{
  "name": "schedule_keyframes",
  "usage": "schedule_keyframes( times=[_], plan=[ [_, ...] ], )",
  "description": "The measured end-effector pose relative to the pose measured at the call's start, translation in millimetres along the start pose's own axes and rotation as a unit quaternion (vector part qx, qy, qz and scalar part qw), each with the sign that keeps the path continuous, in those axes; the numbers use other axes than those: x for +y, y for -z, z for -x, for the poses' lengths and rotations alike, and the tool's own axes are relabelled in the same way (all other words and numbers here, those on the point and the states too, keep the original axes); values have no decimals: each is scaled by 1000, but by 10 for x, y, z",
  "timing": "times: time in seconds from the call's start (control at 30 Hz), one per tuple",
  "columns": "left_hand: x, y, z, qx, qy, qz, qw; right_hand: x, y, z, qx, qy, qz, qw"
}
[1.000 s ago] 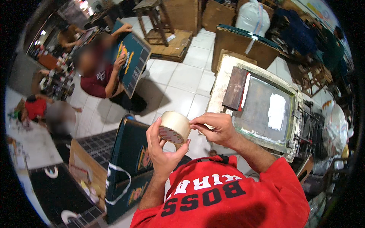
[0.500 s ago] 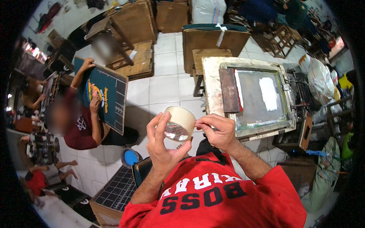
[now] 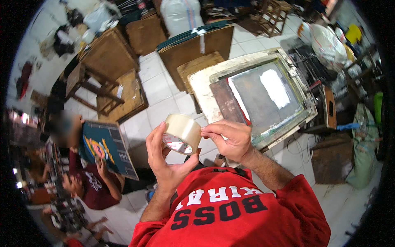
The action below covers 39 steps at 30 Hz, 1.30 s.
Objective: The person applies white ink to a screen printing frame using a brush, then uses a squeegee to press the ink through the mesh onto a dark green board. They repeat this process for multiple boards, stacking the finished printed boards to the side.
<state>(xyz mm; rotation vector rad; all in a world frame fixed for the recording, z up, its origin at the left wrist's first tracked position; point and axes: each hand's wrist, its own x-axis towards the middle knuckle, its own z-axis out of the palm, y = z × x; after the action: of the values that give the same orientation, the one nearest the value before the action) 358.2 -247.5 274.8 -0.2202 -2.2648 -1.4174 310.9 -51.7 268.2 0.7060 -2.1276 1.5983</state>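
Note:
A roll of clear packing tape (image 3: 185, 125) is held up in front of my red shirt. My left hand (image 3: 162, 160) grips it from the left, closed round the roll with the thumb below. At the roll's right edge my right hand (image 3: 230, 138) is closed in a pinch, its fingertips touching the tape. Whether a loose end lies between those fingertips is too small to make out. Beyond my right hand lies a screen-printing frame (image 3: 201, 79) with a grey mesh and white ink. A dark brown strip (image 3: 224, 101) lies along its left side.
At the left a co-worker in a maroon shirt (image 3: 96, 187) holds a green printed board (image 3: 88, 142). Stacked boards (image 3: 218, 43), a wooden stool (image 3: 78, 82) and a white sack (image 3: 181, 18) stand farther off. A brown box (image 3: 331, 160) is at the right.
The view has turned, so the printing frame and boards appear shifted left and tilted. The roll and both hands sit slightly farther left, with much the same hold. The co-worker's board appears lower.

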Motion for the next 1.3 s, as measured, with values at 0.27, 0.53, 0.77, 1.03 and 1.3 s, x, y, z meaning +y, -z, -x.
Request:
schedule_keyframes(
  times=[0.27,0.53,0.77,1.03,1.3],
  plan=[
    [-477,-562,-844,-147,-54,58,986,379,196,-164,119,-97,83,985],
    [-1203,-672,-1898,-292,8,189,938,688,-323,-822,241,-202,124,941],
    [-1410,-610,-2473,-382,-22,185,905,696,-508,-1102,218,-196,205,934],
    [-1380,-653,-2553,-429,-31,158,889,812,-503,-1001,201,-221,214,930],
    [-1199,-791,-2420,-455,-9,183,871,859,-411,-856,207,-197,211,935]
  ],
)
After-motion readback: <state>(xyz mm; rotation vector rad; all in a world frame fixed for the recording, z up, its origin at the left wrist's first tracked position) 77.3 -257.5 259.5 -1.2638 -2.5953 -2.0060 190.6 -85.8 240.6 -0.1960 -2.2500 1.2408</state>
